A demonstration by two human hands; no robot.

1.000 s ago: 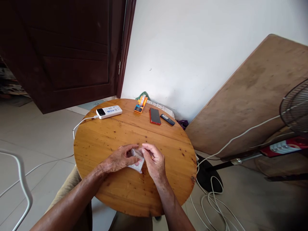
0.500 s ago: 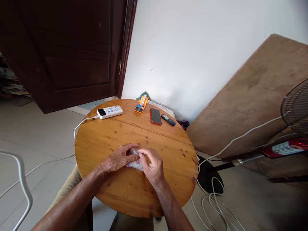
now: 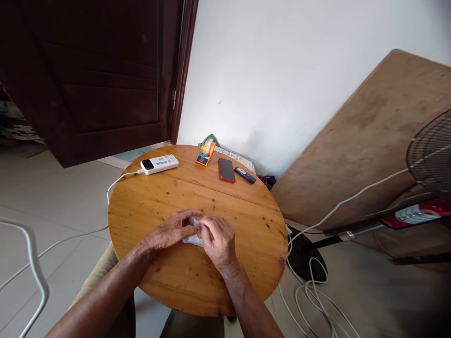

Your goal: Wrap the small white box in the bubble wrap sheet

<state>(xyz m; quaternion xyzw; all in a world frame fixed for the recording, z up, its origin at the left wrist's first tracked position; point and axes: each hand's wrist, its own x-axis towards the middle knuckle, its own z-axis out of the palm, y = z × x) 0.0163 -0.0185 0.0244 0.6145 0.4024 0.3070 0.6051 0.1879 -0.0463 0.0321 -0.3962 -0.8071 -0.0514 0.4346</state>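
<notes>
A small, crinkled, clear plastic packet (image 3: 194,240) lies low over the near middle of the round wooden table (image 3: 169,277). My left hand (image 3: 176,230) is closed around its left side, thumb and fingers pinching it. From the right, my right hand (image 3: 219,240) grips the same packet with thumb and forefinger, its other fingers curled. Both sets of fingertips nearly meet at the packet's upper part. My fingers cover much of it, and what it contains cannot be made out.
Along the table's far side are a white power bank (image 3: 159,164) with a cable, an orange tape dispenser (image 3: 206,152), a red-edged phone (image 3: 226,170) and a dark handheld device (image 3: 245,175). A fan (image 3: 431,155) and looped white cable (image 3: 313,291) stand right of the table.
My right hand has shifted slightly left and its fingers have folded over the packet, hiding more of it. My left hand stays nearly in place. The view has moved slightly.
</notes>
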